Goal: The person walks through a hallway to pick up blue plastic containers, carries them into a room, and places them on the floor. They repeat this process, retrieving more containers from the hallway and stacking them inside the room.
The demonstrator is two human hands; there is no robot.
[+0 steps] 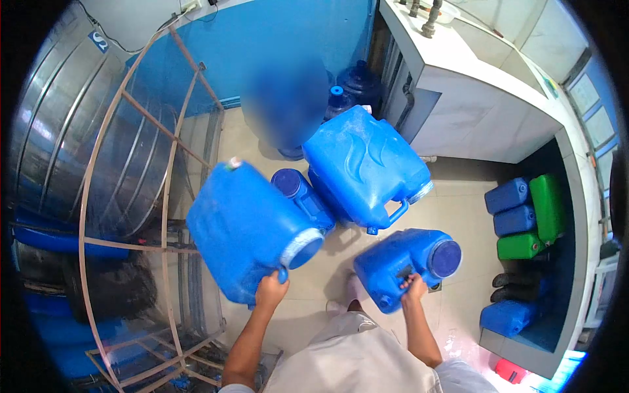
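My left hand (271, 288) is closed around the handle of a large blue water jug (239, 226) with a pale cap, which hangs tilted on my left side. On my right, another blue water container (383, 265) with a dark round cap hangs from my right hand (414, 288), its fingers wrapped round the grip. Between and beyond them stands a third big blue jug (367, 164) with its handle facing me. A smaller blue container (295, 190) with a dark cap is just left of that jug.
To the left, a metal-framed clear partition (128, 164) fronts steel tanks (62, 131). Round water bottles (360, 82) stand at the back by a white counter (478, 111). Blue and green containers (547, 206) and dark boots (514, 288) fill the right-hand recess. A red object (510, 371) lies lower right.
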